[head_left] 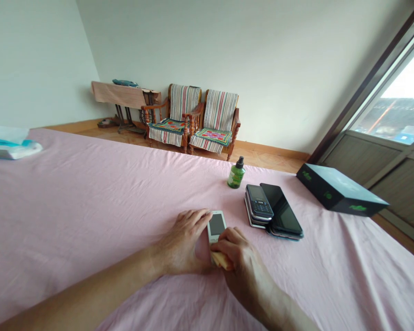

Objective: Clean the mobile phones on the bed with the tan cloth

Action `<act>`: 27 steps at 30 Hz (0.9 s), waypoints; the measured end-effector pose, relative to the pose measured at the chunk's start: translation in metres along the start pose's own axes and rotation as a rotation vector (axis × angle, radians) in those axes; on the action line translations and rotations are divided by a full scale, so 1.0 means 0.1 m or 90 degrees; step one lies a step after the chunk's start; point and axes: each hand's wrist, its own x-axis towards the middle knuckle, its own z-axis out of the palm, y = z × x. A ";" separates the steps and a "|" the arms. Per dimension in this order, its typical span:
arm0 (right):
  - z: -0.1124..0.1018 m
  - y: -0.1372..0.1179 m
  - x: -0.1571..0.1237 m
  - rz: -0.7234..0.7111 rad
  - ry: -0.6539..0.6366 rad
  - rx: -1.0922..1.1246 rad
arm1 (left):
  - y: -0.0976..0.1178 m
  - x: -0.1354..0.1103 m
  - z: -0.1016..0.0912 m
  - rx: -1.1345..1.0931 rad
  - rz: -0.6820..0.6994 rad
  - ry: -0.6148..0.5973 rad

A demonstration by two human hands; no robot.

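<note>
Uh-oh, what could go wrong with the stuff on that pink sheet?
The white phone might skid on the wrinkled pink sheet if the yellow cloth pushes hard. The dark keypad phone, lying on top of others, could slide off if bumped. The green spray bottle might tip over if knocked.

Nearer than the one green spray bottle [236, 175]: two hands [188, 235], one white phone [217, 224], one yellow cloth [221, 260]. Right of the bottle: two stacks [253, 217], one topped by one keypad phone [260, 200], the other by one black tablet [283, 210], layers too hidden to count; farther right, one black box [338, 191]. Far left of the bottle: one tissue pack [12, 149]. Beyond the bottle: two wooden armchairs [221, 110], one treadle table [124, 95].
</note>
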 end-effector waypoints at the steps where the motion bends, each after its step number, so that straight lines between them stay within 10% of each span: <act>1: 0.01 -0.02 0.00 -0.001 -0.002 0.003 | 0.00 0.00 0.00 0.001 0.006 0.003; 13: -0.17 0.23 -0.02 0.112 0.068 -0.076 | -0.05 0.00 0.02 -0.002 0.009 -0.016; 27: -0.08 0.29 -0.02 0.045 0.095 -0.011 | -0.08 -0.02 0.04 0.006 0.022 -0.014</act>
